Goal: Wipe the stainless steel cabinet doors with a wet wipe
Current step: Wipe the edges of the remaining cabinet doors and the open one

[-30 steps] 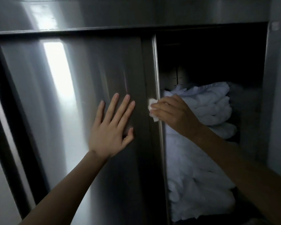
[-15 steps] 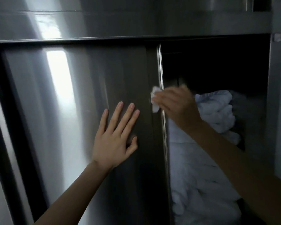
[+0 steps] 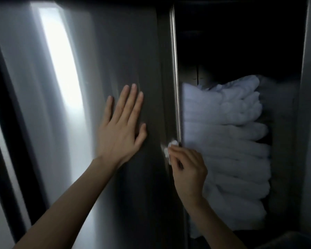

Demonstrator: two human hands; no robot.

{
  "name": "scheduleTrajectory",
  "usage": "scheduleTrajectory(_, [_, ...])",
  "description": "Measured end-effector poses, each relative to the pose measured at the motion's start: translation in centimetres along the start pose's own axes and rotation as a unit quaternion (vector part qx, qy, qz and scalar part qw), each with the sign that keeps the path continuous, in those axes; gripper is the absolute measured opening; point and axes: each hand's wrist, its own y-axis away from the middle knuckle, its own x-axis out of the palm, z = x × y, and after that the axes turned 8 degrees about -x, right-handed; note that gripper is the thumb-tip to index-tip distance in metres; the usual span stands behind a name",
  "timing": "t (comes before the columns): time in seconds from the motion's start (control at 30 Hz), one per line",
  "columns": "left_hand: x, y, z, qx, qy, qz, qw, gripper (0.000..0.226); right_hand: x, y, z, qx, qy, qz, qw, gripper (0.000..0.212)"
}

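Stainless steel fills the left and middle of my frame: the cabinet door (image 3: 101, 51), with a bright band of reflected light running down its upper left. To the right of its vertical edge strip (image 3: 176, 87) the cabinet stands open and dark, and a stack of folded white cloths (image 3: 226, 141) fills most of that opening from mid-frame down to the lower right. My left hand (image 3: 120, 130) lies flat on the door at centre, fingers spread wide and pointing up, holding nothing. My right hand (image 3: 188, 169) sits just below and right of it, fingers pinched closed on the small white wet wipe (image 3: 170, 150), which presses against the door beside the edge strip. The right forearm crosses in front of the lower cloths. The frame is somewhat motion-blurred.
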Motion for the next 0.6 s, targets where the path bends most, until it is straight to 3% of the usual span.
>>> scheduleTrajectory(0.1, [0.8, 5.5, -1.6, 0.028, 0.011, 0.031, 0.999, 0.064, -0.8, 2.2, 0.2, -0.013, 0.008, 0.039, 0.999, 0.016])
scheduleTrajectory(0.27, [2.2, 11.4, -3.2, 0.044, 0.005, 0.041, 0.998, 0.063, 1.0, 0.0, 0.9, 0.024, -0.001, -0.027, 0.999, 0.016])
scheduleTrajectory(0.4, [2.5, 12.0, -3.1, 0.054, -0.004, 0.030, 0.998, 0.063, 1.1, 8.7, 1.4, 0.087, 0.002, -0.056, 0.995, 0.018])
scheduleTrajectory(0.5, [2.6, 12.0, -3.1, 0.054, -0.015, 0.020, 0.998, 0.062, 0.2, 16.5, 1.8, 0.148, -0.001, -0.046, 0.988, 0.019])
scheduleTrajectory(0.6, [2.8, 12.1, -3.3, 0.057, -0.029, 0.018, 0.998, 0.063, -0.5, 18.5, 1.6, 0.170, -0.039, -0.011, 0.985, 0.031])
